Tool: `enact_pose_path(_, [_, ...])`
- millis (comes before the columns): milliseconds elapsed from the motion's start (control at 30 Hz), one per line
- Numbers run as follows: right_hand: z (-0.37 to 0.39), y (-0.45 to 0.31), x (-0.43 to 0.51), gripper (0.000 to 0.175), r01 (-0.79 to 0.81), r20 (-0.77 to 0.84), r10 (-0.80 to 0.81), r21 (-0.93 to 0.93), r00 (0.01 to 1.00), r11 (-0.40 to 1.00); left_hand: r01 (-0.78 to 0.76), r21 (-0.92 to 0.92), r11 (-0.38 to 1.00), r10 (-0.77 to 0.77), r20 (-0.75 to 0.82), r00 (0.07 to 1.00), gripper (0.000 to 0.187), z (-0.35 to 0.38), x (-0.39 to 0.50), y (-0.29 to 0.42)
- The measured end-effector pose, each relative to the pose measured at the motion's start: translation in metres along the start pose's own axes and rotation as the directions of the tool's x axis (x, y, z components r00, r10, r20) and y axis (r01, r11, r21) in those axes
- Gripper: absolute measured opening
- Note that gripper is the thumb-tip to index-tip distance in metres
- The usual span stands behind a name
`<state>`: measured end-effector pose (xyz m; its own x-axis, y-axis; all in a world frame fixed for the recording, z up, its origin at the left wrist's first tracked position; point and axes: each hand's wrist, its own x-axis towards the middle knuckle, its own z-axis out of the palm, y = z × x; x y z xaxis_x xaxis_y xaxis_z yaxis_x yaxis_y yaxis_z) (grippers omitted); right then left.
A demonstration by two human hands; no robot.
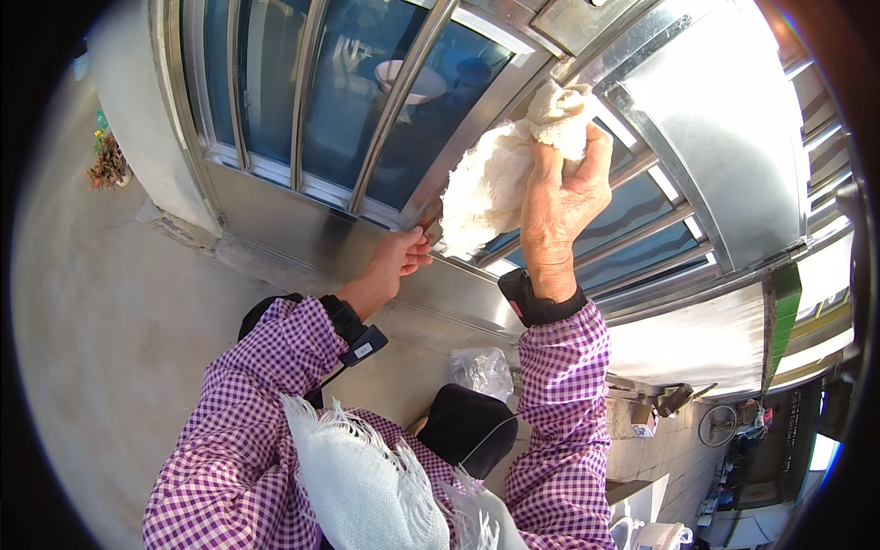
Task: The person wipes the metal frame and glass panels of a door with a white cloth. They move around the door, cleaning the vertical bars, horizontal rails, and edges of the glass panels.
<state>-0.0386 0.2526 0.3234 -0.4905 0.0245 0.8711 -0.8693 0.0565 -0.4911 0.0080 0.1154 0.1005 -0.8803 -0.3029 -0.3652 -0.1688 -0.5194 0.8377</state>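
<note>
A bunched cream cloth is gripped in my right hand, raised against the metal door frame at upper centre right; part of the cloth hangs down to the left. My left hand is lower and to the left, its thumb and fingertips at the edge of the metal-framed door. Whether those fingertips grip the edge or only touch it cannot be told. Vertical metal bars cross the door's glass. Further barred panes lie beyond my right wrist.
A clear plastic bag lies on the ground near my knee. A potted plant stands by the wall at far left. On the right are a cardboard box, a bicycle wheel and a lidded white bucket.
</note>
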Motion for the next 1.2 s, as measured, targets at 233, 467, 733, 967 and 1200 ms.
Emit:
enact_pose_path(233, [0.014, 0.038, -0.08, 0.038, 0.056, 0.059, -0.047, -0.15, 0.997, 0.987, -0.199, -0.264, 0.944, 0.217, 0.04, 0.975, 0.03, -0.001, 0.004, -0.015])
enact_pose_path(467, [0.018, 0.071, -0.144, 0.041, -0.015, 0.145, 0.042, -0.181, 0.989, 0.983, -0.075, -0.267, 0.961, 0.033, -0.16, 0.987, 0.03, -0.006, -0.002, 0.001])
enact_pose_path(733, [0.014, 0.102, -0.196, 0.035, -0.139, 0.223, 0.176, -0.171, 0.959, 0.975, -0.123, -0.155, 0.98, 0.081, -0.254, 0.964, 0.024, -0.002, -0.003, 0.001])
enact_pose_path(967, [0.021, 0.115, -0.227, 0.035, -0.187, 0.28, 0.235, -0.186, 0.931, 0.965, -0.137, -0.133, 0.982, 0.119, -0.135, 0.984, 0.025, -0.005, 0.005, -0.004])
enact_pose_path(1200, [0.014, 0.121, -0.232, 0.035, -0.219, 0.386, 0.284, -0.204, 0.878, 0.954, -0.134, -0.069, 0.989, 0.118, -0.198, 0.973, 0.025, 0.0, 0.001, -0.005])
